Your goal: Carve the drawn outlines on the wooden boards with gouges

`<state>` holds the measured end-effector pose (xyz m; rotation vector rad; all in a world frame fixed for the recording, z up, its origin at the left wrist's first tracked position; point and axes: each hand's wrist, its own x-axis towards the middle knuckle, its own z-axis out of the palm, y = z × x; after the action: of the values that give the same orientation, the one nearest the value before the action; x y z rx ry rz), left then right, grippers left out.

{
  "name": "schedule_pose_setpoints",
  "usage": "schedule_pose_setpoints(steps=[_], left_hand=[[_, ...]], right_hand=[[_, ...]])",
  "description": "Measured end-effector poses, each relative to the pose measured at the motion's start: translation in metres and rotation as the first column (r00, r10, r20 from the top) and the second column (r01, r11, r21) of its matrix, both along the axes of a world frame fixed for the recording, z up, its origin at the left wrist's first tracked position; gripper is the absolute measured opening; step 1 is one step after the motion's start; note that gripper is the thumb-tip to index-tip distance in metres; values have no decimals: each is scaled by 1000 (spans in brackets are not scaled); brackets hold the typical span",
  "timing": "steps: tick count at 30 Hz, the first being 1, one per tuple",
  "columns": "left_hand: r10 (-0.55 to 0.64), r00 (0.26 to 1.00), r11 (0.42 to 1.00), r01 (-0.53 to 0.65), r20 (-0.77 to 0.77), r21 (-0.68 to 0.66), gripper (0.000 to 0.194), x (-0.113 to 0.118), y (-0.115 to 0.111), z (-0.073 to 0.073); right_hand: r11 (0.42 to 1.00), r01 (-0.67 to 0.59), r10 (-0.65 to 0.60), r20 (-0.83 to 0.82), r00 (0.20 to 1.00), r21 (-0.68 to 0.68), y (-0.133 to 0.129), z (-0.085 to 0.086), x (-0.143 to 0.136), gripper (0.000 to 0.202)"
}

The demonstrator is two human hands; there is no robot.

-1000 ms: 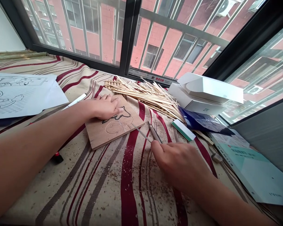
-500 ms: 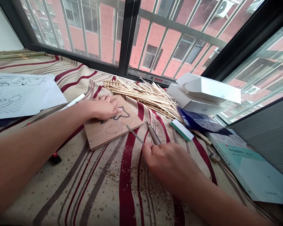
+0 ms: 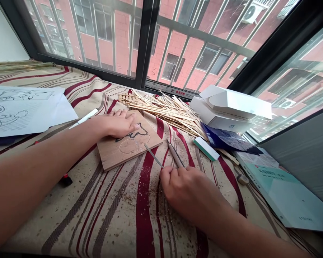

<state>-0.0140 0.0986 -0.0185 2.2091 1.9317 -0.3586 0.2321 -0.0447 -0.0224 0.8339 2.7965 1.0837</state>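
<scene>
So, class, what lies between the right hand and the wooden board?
A thin metal tool spans the gap from the right hand to the wooden board, above the striped cloth, as the head view shows.

Right hand (image 3: 190, 188) curls into a tight grip; left hand (image 3: 120, 124) lies palm down, ahead and left of it, arm (image 3: 51, 163) outstretched.

The tan board (image 3: 110, 156) bears black and pale outlines (image 3: 144, 134); beneath, cream cloth (image 3: 123, 222) is striped maroon and grey-brown. Clockwise from the board: white-and-green block (image 3: 206, 148) at three, green-and-white book (image 3: 288, 195) at four, white paper (image 3: 56, 110) with black drawings (image 3: 5, 116) at ten o'clock.
</scene>
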Motion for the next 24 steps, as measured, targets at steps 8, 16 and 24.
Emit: schedule_pose_setpoints(steps=[8, 16, 24], left_hand=[[0, 1000, 1000, 0, 6, 8, 79, 0, 2, -1], [-4, 1000, 1000, 4, -5, 6, 83, -3, 5, -4], [-16, 1000, 1000, 16, 7, 20, 81, -4, 6, -4]], right_hand=[[999, 24, -24, 23, 999, 30, -2, -2, -3, 28], [999, -30, 30, -1, 1000, -10, 4, -2, 4, 26], [997, -18, 11, -80, 997, -78, 6, -4, 7, 21]])
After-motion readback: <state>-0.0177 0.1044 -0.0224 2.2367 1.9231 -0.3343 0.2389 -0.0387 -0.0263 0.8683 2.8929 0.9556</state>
